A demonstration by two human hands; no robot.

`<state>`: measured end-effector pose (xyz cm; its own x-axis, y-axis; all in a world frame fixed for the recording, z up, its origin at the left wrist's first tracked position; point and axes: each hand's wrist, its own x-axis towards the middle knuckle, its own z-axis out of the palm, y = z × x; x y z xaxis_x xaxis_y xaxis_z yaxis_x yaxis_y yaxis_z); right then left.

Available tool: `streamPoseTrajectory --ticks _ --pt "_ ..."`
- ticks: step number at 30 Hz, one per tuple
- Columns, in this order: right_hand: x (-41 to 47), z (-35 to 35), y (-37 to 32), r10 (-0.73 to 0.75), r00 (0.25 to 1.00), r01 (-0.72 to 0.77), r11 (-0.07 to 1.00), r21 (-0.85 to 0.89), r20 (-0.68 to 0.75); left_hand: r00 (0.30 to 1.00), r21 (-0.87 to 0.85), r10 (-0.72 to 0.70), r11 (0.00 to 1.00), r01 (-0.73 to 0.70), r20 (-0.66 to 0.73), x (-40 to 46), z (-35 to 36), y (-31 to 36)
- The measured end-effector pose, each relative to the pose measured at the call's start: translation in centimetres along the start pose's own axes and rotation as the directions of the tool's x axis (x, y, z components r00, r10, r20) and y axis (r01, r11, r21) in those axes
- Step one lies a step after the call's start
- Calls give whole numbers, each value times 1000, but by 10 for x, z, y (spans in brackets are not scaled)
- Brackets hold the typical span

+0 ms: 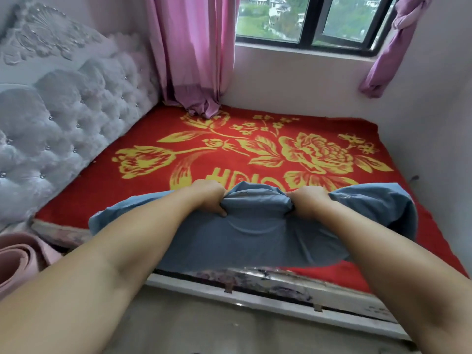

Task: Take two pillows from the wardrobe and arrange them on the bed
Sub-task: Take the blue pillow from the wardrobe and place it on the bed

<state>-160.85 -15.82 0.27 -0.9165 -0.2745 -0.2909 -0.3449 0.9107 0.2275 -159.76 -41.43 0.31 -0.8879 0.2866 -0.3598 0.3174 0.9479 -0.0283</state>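
Both hands, left hand (pixel 208 198) and right hand (pixel 307 201), were clenched into bunched fabric at the far edge of the blue-grey pillow (pixel 255 241), which lay across the near side of the bed (pixel 107 190). It looked soft, light and floppy; gripping nearer the corners would probably control it better.

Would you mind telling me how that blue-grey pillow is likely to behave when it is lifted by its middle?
Probably floppy: the blue-grey pillow bunches where the left hand and right hand pinch it, and both ends sag. It likely feels light, and won't roll.
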Motion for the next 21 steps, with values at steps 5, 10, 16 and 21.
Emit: streamPoseTrajectory --ticks 5,10,16,21 --pt "104 -19 9 -86 995 86 996 -12 -53 999 -5 -37 999 38 33 73 -22 -54" --pt "195 -40 17 -80 996 80 997 1 -25 999 29 -33 999 32 40 152 -51 -109" --pt "267 -69 32 -81 996 83 996 37 -45 999 40 -33 999 32 18 223 -80 -152" --pt "339 -91 53 -120 991 117 992 -44 -61 998 12 -59 998 58 16 276 -94 -178"
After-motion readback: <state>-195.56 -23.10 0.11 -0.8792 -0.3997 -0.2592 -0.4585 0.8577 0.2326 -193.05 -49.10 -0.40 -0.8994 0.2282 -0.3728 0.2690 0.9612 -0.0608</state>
